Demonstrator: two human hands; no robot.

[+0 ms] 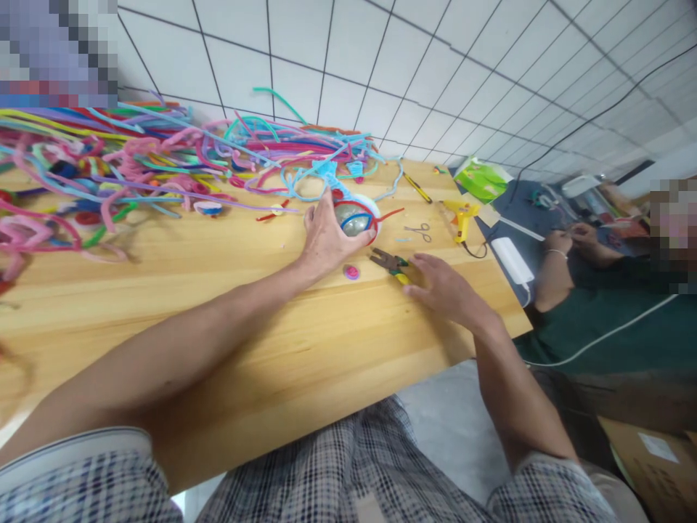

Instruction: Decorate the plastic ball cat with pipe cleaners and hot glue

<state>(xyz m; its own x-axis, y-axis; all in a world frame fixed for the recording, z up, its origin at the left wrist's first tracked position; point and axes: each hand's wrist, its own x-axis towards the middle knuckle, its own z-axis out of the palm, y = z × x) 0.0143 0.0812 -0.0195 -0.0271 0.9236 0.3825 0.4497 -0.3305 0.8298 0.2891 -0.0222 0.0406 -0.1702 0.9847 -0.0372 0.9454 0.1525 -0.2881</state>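
Note:
My left hand (329,238) curves around a shiny, see-through ball (353,219) with red and blue pipe cleaners (375,226) wrapped over it, one red end sticking out to the right. Light blue pipe-cleaner work (329,174) lies just behind that hand. On the table, a pair of pliers (388,260) with green and yellow handles points left, its jaws towards the ball. My right hand (440,285) has its thumb and fingers about the handles. Between the hands sits a small pink and purple coil (351,272).
Many coloured pipe cleaners (163,167) are heaped along the back left of the wooden table (261,349). Scissors (420,232), a yellow glue gun (462,218) and a yellow-black cutter (417,187) lie right. A co-worker's hands (571,238) are over the adjoining dark table.

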